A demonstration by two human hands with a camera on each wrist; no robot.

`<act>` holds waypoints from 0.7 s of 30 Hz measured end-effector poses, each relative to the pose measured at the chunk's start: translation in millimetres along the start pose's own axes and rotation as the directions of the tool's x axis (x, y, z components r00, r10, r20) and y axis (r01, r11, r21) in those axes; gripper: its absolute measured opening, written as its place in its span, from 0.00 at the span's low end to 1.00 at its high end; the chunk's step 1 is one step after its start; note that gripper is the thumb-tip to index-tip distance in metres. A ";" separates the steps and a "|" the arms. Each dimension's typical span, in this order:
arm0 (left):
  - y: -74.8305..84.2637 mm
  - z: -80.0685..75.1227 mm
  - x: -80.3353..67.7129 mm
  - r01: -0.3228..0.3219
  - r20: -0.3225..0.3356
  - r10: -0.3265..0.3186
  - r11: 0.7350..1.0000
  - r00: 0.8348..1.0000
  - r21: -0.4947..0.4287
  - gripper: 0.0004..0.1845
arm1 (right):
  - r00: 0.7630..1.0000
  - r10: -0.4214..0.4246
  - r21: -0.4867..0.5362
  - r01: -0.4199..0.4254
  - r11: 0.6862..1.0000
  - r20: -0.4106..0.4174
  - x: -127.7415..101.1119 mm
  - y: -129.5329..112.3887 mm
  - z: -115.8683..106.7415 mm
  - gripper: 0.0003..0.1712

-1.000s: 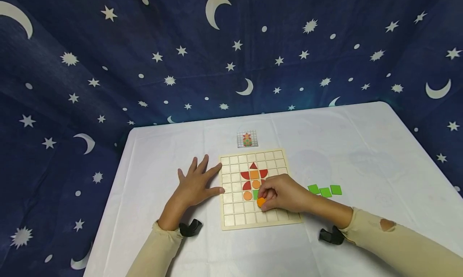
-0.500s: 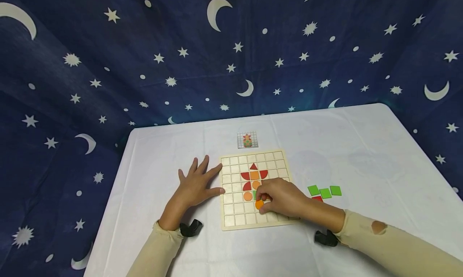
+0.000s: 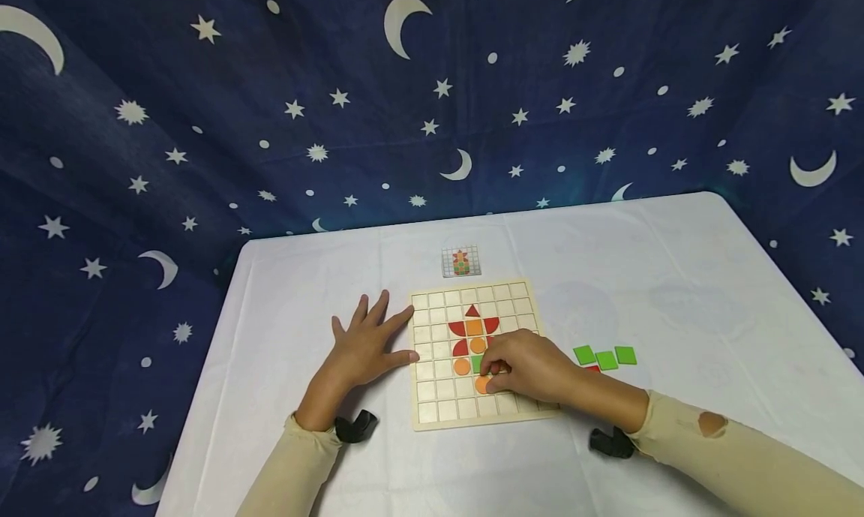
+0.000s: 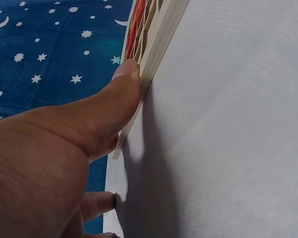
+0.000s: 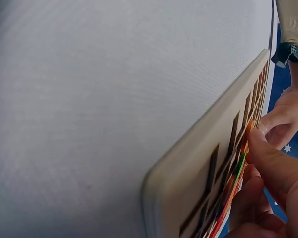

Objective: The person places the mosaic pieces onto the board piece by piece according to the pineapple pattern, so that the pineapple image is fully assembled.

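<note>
A wooden grid board [image 3: 432, 412] lies on the table, with red, orange and green pieces set in its middle cells. My right hand [image 3: 529, 363] is over its lower right part, fingers curled, with thumb and fingertips at an orange disc [image 3: 481, 385] that lies about flat in a cell below a green square [image 3: 476, 363]. The right wrist view shows the thumb on the orange disc [image 5: 250, 130]. My left hand [image 3: 361, 352] rests with fingers spread, its thumb and index finger touching the board's left edge. Part of the board is hidden under the right hand.
Several loose green squares [image 3: 607, 360] lie right of the board, with a red piece [image 3: 592, 368] partly hidden behind the right forearm. A small pattern card [image 3: 462, 261] stands or lies beyond the board. A dark star-patterned cloth [image 3: 378, 112] hangs behind the white table [image 3: 304, 277].
The orange disc in my right hand has moved slightly down and left and now looks flat in its cell. A red piece has come into view by the forearm. My left hand has stayed still.
</note>
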State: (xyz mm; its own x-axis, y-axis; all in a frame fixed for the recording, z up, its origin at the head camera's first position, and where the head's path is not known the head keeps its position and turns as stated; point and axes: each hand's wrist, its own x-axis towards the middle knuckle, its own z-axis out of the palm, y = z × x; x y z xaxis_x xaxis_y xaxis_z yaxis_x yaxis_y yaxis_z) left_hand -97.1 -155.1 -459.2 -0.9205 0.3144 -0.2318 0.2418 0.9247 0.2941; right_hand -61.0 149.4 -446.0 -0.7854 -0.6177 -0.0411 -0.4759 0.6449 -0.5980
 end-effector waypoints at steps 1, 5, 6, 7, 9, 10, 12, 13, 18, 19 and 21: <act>-0.1 -0.2 -0.2 0.001 -0.001 -0.001 1.000 1.000 -0.002 0.46 | 1.000 -0.006 -0.001 0.006 1.000 -0.003 0.2 0.0 0.4 0.09; -0.7 -0.1 -1.2 0.001 -0.001 -0.001 1.000 1.000 -0.001 0.46 | 1.000 -0.004 -0.013 0.004 1.000 -0.002 -0.1 -0.6 3.1 0.07; -0.9 0.2 -1.3 -0.001 -0.002 0.001 1.000 1.000 0.001 0.46 | 1.000 0.000 -0.017 0.000 1.000 0.000 -0.4 -0.7 3.4 0.07; -0.9 0.3 -1.3 -0.003 -0.002 0.003 1.000 1.000 0.000 0.46 | 1.000 0.006 -0.019 -0.006 1.000 0.001 -0.8 -0.7 3.2 0.06; -0.8 0.5 -1.5 -0.008 -0.003 0.008 1.000 1.000 0.001 0.46 | 1.000 0.018 -0.014 -0.018 1.000 0.001 -1.9 0.2 1.2 0.06; -0.8 0.5 -1.4 -0.010 -0.006 0.010 1.000 1.000 0.002 0.46 | 1.000 0.020 -0.011 -0.020 1.000 -0.004 -2.6 1.0 -0.7 0.06; -0.7 0.7 -1.0 -0.012 -0.008 0.012 1.000 1.000 0.001 0.46 | 0.999 0.025 -0.003 -0.025 1.000 -0.021 -4.8 3.8 -6.8 0.06; -0.6 0.6 -0.9 -0.013 -0.009 0.013 1.000 1.000 0.001 0.46 | 0.999 0.028 0.003 -0.028 1.000 -0.033 -6.3 5.9 -10.7 0.06; -0.4 0.3 -0.1 -0.013 0.000 0.013 1.000 1.000 0.005 0.46 | 0.995 0.050 0.010 -0.049 0.999 -0.088 -19.7 22.2 -36.7 0.06; -0.4 0.1 0.0 -0.013 0.000 0.013 1.000 1.000 0.006 0.46 | 0.994 0.052 0.007 -0.052 0.999 -0.097 -23.1 26.5 -42.4 0.06; -0.3 -0.2 0.2 -0.013 0.001 0.013 1.000 1.000 0.005 0.46 | 0.992 0.061 -0.001 -0.062 0.998 -0.112 -30.2 35.4 -53.5 0.06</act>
State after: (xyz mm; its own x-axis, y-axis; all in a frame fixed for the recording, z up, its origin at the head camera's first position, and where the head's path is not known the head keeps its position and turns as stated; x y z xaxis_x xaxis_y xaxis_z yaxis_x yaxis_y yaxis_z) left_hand -97.4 -155.3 -459.1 -0.9169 0.3267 -0.2293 0.2552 0.9216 0.2924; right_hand -75.3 214.9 -423.2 -0.8526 -0.5225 0.0123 -0.4268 0.6825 -0.5933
